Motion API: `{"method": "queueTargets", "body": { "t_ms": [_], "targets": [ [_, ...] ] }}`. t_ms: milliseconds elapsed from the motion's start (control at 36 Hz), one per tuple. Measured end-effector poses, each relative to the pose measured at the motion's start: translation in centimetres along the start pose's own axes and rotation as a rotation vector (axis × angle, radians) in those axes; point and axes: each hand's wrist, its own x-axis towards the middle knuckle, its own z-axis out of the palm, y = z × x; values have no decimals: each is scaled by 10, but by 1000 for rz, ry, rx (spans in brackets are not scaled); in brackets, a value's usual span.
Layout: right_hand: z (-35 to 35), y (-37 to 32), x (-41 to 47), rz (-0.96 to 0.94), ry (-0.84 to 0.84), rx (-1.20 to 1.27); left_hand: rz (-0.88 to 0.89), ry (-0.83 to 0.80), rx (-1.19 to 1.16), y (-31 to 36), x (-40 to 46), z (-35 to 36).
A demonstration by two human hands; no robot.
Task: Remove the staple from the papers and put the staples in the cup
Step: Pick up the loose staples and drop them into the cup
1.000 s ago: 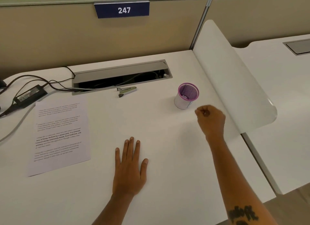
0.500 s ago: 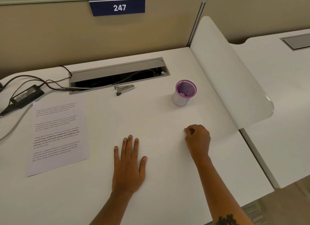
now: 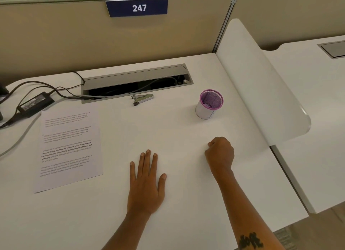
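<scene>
Fingers of your left hand (image 3: 146,184) lie straight and flat on the desk (image 3: 186,203); those of your right hand (image 3: 220,153) are curled into a fist resting on it, and you cannot tell whether they hold anything. Beyond the right hand stands the cup (image 3: 209,105), small bits inside. Papers (image 3: 68,147) lie left of the left hand, apart from it. A staple remover (image 3: 142,99) sits beside the open cable tray (image 3: 137,83).
</scene>
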Motion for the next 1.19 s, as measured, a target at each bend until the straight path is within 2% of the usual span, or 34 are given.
{"method": "queueTargets", "body": {
  "t_ms": [556, 806, 889, 1000, 1194],
  "targets": [
    [-3, -12, -1, -119, -121, -258, -1, -9, -17, 0, 0, 0],
    [-7, 4, 2, -253, -173, -239, 1, 3, -13, -1, 0, 2],
    [-16, 12, 13, -225, -192, -165, 2, 2, -18, -2, 0, 3],
    [-39, 12, 40, -92, -224, -32, 1, 0, -23, -2, 0, 3],
    [-84, -15, 84, -35, -106, 394, 1, -7, -11, -1, 0, 2]
  ]
}}
